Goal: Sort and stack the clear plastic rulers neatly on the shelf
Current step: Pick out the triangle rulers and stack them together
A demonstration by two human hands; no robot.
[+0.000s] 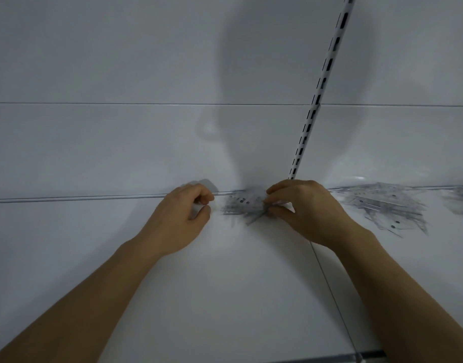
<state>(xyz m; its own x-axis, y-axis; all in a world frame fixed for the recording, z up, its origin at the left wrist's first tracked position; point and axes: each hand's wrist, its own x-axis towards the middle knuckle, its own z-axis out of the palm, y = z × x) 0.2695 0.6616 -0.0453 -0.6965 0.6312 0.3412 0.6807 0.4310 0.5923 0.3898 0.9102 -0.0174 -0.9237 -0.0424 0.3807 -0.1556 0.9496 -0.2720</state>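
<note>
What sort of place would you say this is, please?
Probably a shop or stockroom shelving bay: a white shelf, a slotted upright rail on the back panel, and heaps of clear rulers, one bundle held by the right hand.

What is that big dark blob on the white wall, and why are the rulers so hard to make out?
Head view: the blob is the person's own shadow on the back panel; light is dim and flat; the clear rulers between left hand and right hand look smeared grey; the wide lens bends the slotted rail.
</note>
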